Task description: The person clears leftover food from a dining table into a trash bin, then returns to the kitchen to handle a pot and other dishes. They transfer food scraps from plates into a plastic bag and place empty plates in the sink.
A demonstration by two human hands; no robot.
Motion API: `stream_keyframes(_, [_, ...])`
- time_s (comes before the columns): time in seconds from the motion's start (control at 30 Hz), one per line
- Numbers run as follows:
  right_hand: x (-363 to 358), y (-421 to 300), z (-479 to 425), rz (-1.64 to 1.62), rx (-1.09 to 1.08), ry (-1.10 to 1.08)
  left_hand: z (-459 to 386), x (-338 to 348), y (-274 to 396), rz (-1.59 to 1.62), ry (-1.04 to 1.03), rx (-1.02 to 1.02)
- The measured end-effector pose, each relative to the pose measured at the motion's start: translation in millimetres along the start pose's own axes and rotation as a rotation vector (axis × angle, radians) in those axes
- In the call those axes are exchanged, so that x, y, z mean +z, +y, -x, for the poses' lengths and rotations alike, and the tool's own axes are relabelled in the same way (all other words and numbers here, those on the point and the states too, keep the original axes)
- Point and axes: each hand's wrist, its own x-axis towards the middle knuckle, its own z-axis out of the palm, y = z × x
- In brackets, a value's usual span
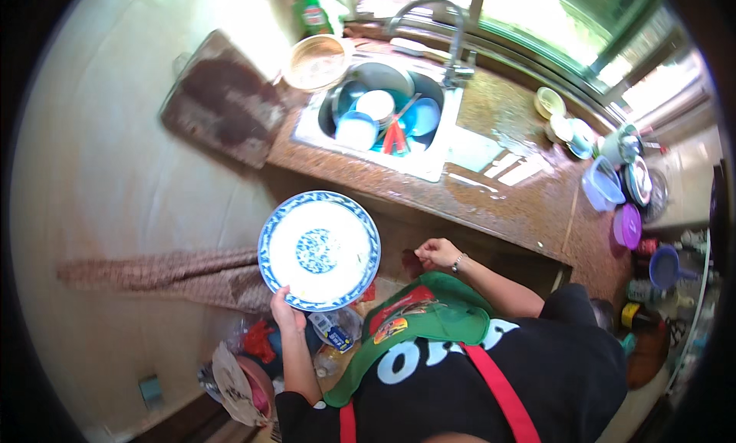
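My left hand (287,312) grips the lower rim of a large white plate (351,241) with a blue patterned border and a blue motif at its centre. The plate is held up in front of the counter edge, its inner face towards me. My right hand (436,253), a bracelet at its wrist, hangs before the counter with the fingers curled; whether it pinches the dark reddish thing beside the fingertips, I cannot tell. Beyond the plate, a steel sink (451,121) holds several stacked bowls (375,105), a pan and red-handled utensils (394,138).
A curved faucet (459,40) rises behind the sink. A woven basket (317,63) and a dark board (221,103) are at its left. Bowls and plastic containers (602,184) line the counter's right. A bin (253,385) and plastic waste stand low at left.
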Motion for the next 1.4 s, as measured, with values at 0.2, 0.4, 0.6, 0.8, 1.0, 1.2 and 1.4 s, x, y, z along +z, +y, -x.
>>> stream_keyframes(0.2, [-34.7,-44.3,86.6,-0.184,-0.054,0.082,25.4,84.4,30.7,-0.019,-0.179,-0.043])
stream_keyframes(0.4, [-36.6,-66.3,86.5,-0.223,-0.089,0.237,-45.4,134.5,51.7,-0.245,-0.217,0.001])
stream_keyframes(0.6, [-40.6,-96.4,17.8,-0.247,-0.138,0.374,-152.6,235.2,96.3,-0.627,-0.488,0.318])
stream_keyframes(0.8, [-35.5,-133.5,-43.9,-0.321,-0.231,0.493,-231.2,320.7,101.9,-1.039,-0.789,0.476])
stream_keyframes(1.0, [-32.7,-144.1,-66.2,-0.440,-0.176,0.642,-276.1,350.0,52.8,-0.828,-0.733,-0.047])
stream_keyframes(1.2, [-47.0,-136.7,-47.5,-0.810,-0.288,0.748,-265.7,350.9,-59.2,-0.632,-0.719,-0.341])
stream_keyframes(1.4, [-111.2,-88.1,-41.6,-0.769,-0.436,0.949,-245.6,392.3,-159.5,-0.516,-0.849,-0.454])
